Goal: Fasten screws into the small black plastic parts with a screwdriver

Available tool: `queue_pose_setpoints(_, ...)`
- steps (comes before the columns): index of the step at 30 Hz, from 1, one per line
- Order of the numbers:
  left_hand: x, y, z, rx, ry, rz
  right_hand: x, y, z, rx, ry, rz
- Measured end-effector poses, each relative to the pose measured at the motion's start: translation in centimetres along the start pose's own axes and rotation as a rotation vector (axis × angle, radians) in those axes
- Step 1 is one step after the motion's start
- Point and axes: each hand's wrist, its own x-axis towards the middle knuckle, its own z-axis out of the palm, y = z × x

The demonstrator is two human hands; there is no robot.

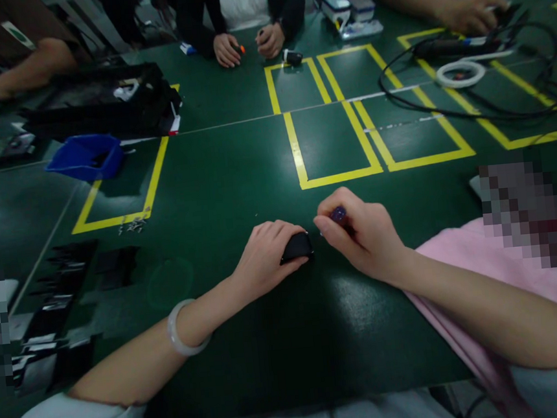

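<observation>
My left hand (270, 255) is closed around a small black box-shaped part (297, 247), resting low at the green table. Just to the right, my right hand (361, 237) makes a fist around a screwdriver with a dark purple handle (339, 215). Only the handle's end shows above the fingers; most of the tool is hidden. The two hands are apart by a narrow gap. Far to the left of my left hand lies a scatter of small screws (133, 224), near a separate black block (116, 267).
A blue bin (86, 156) and a large black housing (98, 102) stand at the left. Black parts (63, 286) line the left side. Pink cloth (488, 268) lies at right, beyond it a cable (465, 111) and a white tape ring (460, 74). Other people sit opposite.
</observation>
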Motion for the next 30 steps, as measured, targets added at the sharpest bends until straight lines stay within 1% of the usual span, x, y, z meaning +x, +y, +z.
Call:
queue_pose_setpoints(4,-0.1,0.0,0.1,-0.038,0.003,-0.007,-0.1,0.7,0.3,-0.057,-0.016,-0.085)
queue_pose_setpoints(6,-0.3,0.0,0.1,-0.054,0.004,-0.013,-0.1,0.9,0.4,-0.090,0.010,-0.129)
queue_pose_setpoints(9,-0.6,-0.1,-0.1,-0.058,0.015,-0.022,-0.1,1.0,0.4,-0.109,0.032,-0.154)
queue_pose_setpoints(14,-0.6,-0.2,-0.3,-0.054,0.027,-0.021,-0.2,0.9,0.4,-0.099,0.022,-0.169)
queue_pose_setpoints(19,-0.6,-0.2,-0.2,-0.054,0.018,-0.021,-0.1,0.8,0.4,-0.161,-0.026,-0.180)
queue_pose_setpoints(22,-0.6,-0.2,-0.1,-0.048,0.023,-0.026,-0.1,0.5,0.2,-0.217,-0.071,-0.214)
queue_pose_setpoints(25,-0.7,-0.3,0.1,-0.054,0.027,-0.021,0.1,-0.1,-0.4,-0.323,-0.097,-0.230)
queue_pose_setpoints(27,-0.7,-0.3,0.1,-0.059,0.030,-0.017,0.2,-0.7,-0.8,-0.399,-0.131,-0.212)
queue_pose_setpoints(30,-0.8,-0.3,0.0,-0.053,0.033,-0.016,0.2,-1.5,-1.0,-0.449,-0.188,-0.194)
